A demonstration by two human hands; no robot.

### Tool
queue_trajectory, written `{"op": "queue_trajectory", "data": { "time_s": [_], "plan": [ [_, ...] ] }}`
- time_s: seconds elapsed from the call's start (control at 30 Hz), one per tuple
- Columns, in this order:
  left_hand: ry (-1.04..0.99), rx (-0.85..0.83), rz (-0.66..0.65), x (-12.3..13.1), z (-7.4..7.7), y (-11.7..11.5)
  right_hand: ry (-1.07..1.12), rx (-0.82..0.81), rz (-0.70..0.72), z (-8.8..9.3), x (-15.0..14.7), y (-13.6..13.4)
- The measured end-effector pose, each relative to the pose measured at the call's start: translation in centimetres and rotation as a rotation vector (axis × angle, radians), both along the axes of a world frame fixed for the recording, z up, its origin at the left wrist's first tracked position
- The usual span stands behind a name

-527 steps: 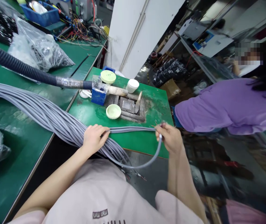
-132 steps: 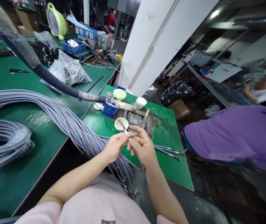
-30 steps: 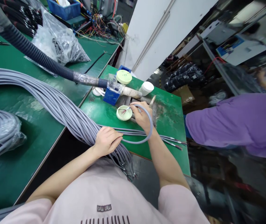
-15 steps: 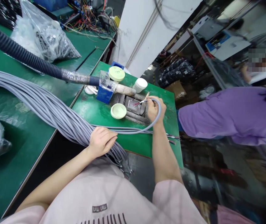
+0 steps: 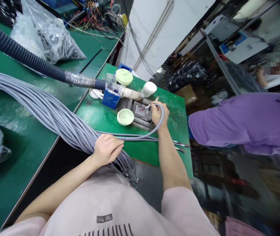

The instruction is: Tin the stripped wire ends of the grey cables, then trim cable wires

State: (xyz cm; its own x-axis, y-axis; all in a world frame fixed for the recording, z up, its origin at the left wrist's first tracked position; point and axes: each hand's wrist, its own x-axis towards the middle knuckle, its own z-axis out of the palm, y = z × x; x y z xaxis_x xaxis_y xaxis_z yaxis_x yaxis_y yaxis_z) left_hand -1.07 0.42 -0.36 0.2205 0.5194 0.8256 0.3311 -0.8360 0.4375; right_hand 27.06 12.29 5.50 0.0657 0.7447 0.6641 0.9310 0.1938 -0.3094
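Observation:
My right hand (image 5: 158, 114) is shut on a grey multi-core cable (image 5: 140, 137), and its stripped end (image 5: 147, 108) shows thin coloured wires over a metal fixture (image 5: 141, 111) set in the green bench (image 5: 164, 157). My left hand (image 5: 107, 149) lies on a thick bundle of grey cables (image 5: 56, 114), fingers curled over it. A pale green dish (image 5: 125, 117) sits just left of the fixture, and further stripped cable ends (image 5: 180, 145) stick out past my right forearm.
A blue box (image 5: 110, 98), a white cup (image 5: 149, 89) and a pale green lid (image 5: 123, 76) stand behind the fixture. A corrugated dark hose (image 5: 31, 64) crosses above the bench. A co-worker's purple shirt (image 5: 243, 123) fills the right side. The bench edge and floor lie below.
Since the earlier frames, my right hand has moved from the pale green dish to above the metal fixture, carrying the cable end. Between the last frame and now, little has moved.

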Motion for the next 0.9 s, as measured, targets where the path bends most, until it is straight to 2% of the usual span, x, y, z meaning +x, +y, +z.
{"op": "queue_trajectory", "data": {
  "time_s": [0.2,0.33,0.47,0.67,0.9],
  "plan": [
    [0.005,-0.001,0.002,0.0,0.0,0.0,0.077,0.041,0.033,1.1,-0.5,-1.2],
    [0.001,0.012,0.011,0.0,0.1,0.0,0.244,0.116,0.151,2.7,-2.3,-3.2],
    [-0.002,0.014,0.014,0.0,0.0,0.0,0.378,0.084,0.278,3.6,-4.9,-4.3],
    [-0.001,0.022,0.023,0.1,-0.2,0.0,0.386,-0.045,0.316,2.4,-7.3,-3.8],
    [-0.006,0.03,0.028,0.1,-0.1,0.0,0.213,-0.099,0.287,1.2,-8.0,-3.3]
  ]
}}
